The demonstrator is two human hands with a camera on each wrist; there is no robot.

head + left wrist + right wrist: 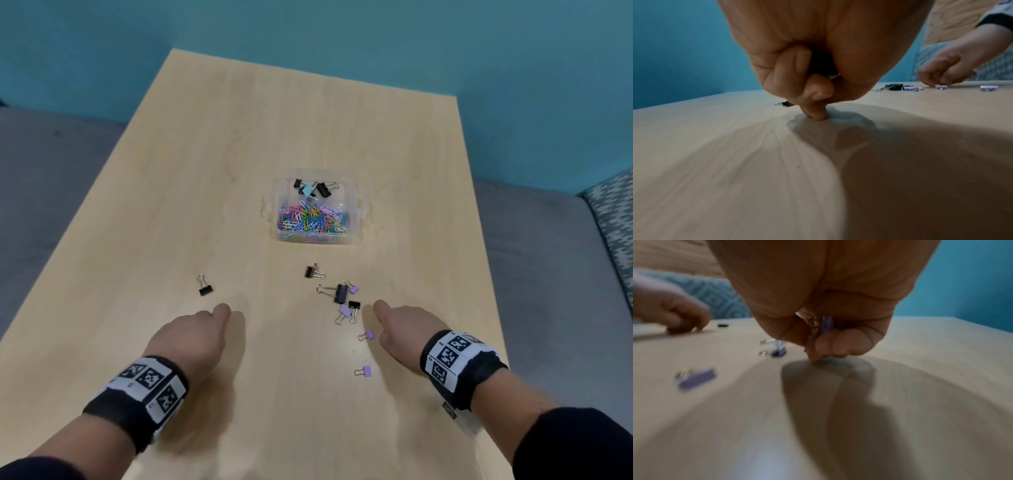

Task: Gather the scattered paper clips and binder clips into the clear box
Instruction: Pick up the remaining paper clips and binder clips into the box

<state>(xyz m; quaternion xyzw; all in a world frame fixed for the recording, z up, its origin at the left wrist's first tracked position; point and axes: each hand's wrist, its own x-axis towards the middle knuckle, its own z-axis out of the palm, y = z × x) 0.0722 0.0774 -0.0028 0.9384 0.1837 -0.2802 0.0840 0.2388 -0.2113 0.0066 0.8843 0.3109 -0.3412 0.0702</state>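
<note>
Pale woodgrain table (239, 154) is carrying a clear box (356, 219) of wiry paper clips (313, 219); binder clips (337, 293) are lying scattered just before it. Left hand (191, 337) is curling round a black clip (821, 64), right hand (407, 325) round a purple clip (827, 323), fingertips touching the wood.

box (356, 219): clear, open, mid-table, holding coloured paper clips (313, 219)
binder clips (339, 293): black and purple, scattered nearer

Both forearms reach toward twelve o'clock, knuckles up. The left hand (191, 337) curls around something black, one fingertip (816, 114) touching down — the right hand (406, 325) curls around purple clips (826, 324).
</note>
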